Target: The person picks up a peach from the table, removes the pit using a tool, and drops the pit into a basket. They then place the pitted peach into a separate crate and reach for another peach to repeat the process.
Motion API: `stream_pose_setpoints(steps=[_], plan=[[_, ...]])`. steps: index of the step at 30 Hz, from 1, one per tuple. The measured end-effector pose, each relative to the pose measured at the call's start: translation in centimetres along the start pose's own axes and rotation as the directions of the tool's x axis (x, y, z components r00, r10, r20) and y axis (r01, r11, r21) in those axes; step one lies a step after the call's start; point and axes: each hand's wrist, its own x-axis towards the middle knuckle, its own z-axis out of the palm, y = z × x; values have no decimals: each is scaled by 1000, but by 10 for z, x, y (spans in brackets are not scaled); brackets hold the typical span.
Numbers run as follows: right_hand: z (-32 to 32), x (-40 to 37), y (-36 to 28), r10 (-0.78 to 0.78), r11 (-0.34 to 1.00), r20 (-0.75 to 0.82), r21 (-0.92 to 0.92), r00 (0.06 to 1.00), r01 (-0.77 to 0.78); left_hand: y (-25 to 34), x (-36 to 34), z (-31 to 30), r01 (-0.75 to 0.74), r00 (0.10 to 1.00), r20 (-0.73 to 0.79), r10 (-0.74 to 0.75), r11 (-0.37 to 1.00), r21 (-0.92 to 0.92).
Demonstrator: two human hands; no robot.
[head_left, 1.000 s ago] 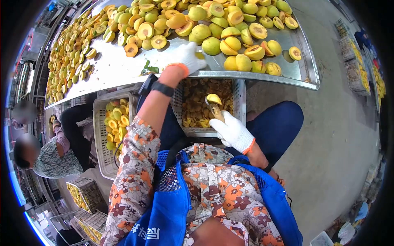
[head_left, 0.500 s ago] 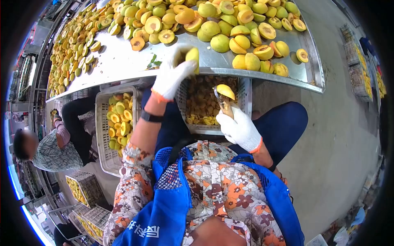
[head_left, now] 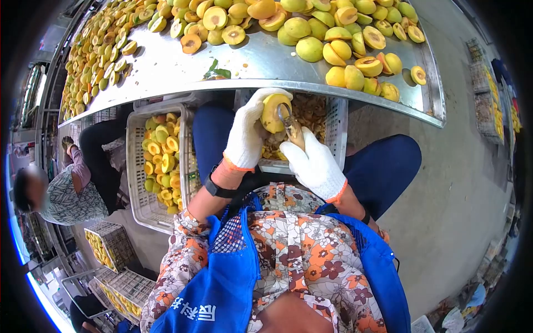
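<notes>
My left hand (head_left: pixel 248 133), in a white knit glove, is wrapped round a yellow peach half (head_left: pixel 270 117) just below the table's front edge. In my gloved right hand (head_left: pixel 315 167) is a pitting knife (head_left: pixel 294 132) with a pale handle and a curved metal blade. The blade touches the cut face of the peach half. Beneath both hands stands a crate (head_left: pixel 337 125) of brownish pits and yellow scraps, partly hidden by hands and table. Many peach halves (head_left: pixel 309 50) lie heaped on the metal table (head_left: pixel 266 71).
At my left a light crate (head_left: pixel 141 197) holds cut peach halves. Farther left a person (head_left: pixel 72 197) sits by the table, with fruit crates (head_left: pixel 114 244) behind. More crates (head_left: pixel 488 116) stand at the far right. Green leaves (head_left: pixel 216 71) lie near the table's edge.
My left hand has come down from the table's edge with a peach half to meet the knife. The yellow piece seen at the blade earlier is gone from there.
</notes>
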Motion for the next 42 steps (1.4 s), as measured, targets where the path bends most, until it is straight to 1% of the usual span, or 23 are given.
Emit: stream_pose_setpoints(steps=[2, 3, 4, 5, 6, 7, 8, 12, 14, 15, 16, 18, 21, 22, 26, 29, 31, 32, 34, 35, 38, 40, 42], plan=[[6, 0, 6, 40, 998, -8, -41, 999, -40, -8, 0, -4, -16, 1000, 0, 16, 996, 84], [7, 1, 13, 42, 998, -7, -44, 999, -42, -12, 1, -5, -105, 994, 5, 106, 975, 197], [8, 1, 23, -129, 986, 2, -108, 992, 128, -16, 2, -4, -188, 981, 18, 192, 933, 308], [9, 0, 28, -294, 942, 23, -165, 955, 294, -20, 2, -1, -190, 979, -19, 202, 943, 275], [8, -2, 20, -294, 942, 24, -163, 956, 294, -21, 2, -3, -189, 979, -21, 202, 943, 276], [3, -4, 5, -96, 994, 82, 62, 992, 91, -22, 3, -6, -175, 983, -4, 183, 945, 274], [1, -6, -3, 91, 954, 181, 266, 979, -138, -23, 3, -7, -160, 987, 14, 162, 949, 273], [-7, -2, 6, -80, 980, 259, 197, 962, 29, -16, 8, -9, -97, 995, 56, 82, 930, 353], [-7, 3, -7, 141, 930, 203, 309, 969, -201, -14, 11, -4, 69, 997, -53, -62, 987, 144], [-6, 9, -4, 114, 977, 136, 162, 984, -136, -13, 14, 1, 74, 994, -89, -70, 996, 42], [-5, 14, 3, 2, 992, 107, 123, 994, -15, -21, 19, 8, -53, 957, -277, 87, 990, 127], [-7, 22, 7, 32, 987, 128, 150, 991, -51, -14, 25, 11, -268, 930, -68, 361, 794, 546], [-8, 38, 32, -204, 978, 132, -9, 970, 207, -22, 38, 10, -144, 949, -189, 253, 880, 452], [-13, 35, 17, -20, 995, 156, 100, 988, 5, -16, 38, 15, -125, 953, -188, 239, 872, 474], [-16, 31, 5, 47, 941, 228, 316, 973, -119, -22, 47, 17, -235, 887, -160, 433, 721, 651], [-11, 24, 1, 46, 737, 362, 617, 931, -277, -22, 47, 14, -190, 903, -211, 374, 789, 584], [-9, 22, 0, 63, 708, 391, 631, 918, -317, -14, 43, 13, -48, 948, -265, 177, 902, 430], [-9, 22, 0, 69, 681, 414, 645, 908, -346, -17, 40, 12, -48, 946, -270, 180, 899, 435], [-11, 20, 0, 55, 665, 444, 652, 895, -364, -25, 38, 14, -166, 885, -241, 399, 753, 637], [-10, 16, -2, 73, 608, 462, 682, 884, -407, -24, 36, 19, -181, 890, -246, 384, 792, 583], [-8, 10, -1, 72, 438, 499, 762, 864, -476, -15, 34, 15, -18, 972, -209, 112, 913, 408], [-9, 10, 1, 54, 430, 519, 759, 853, -489, -23, 31, 18, -103, 931, -234, 280, 817, 567], [-7, 8, -2, 69, 412, 543, 748, 837, -520, -33, 28, 23, -225, 859, -304, 412, 837, 499]])
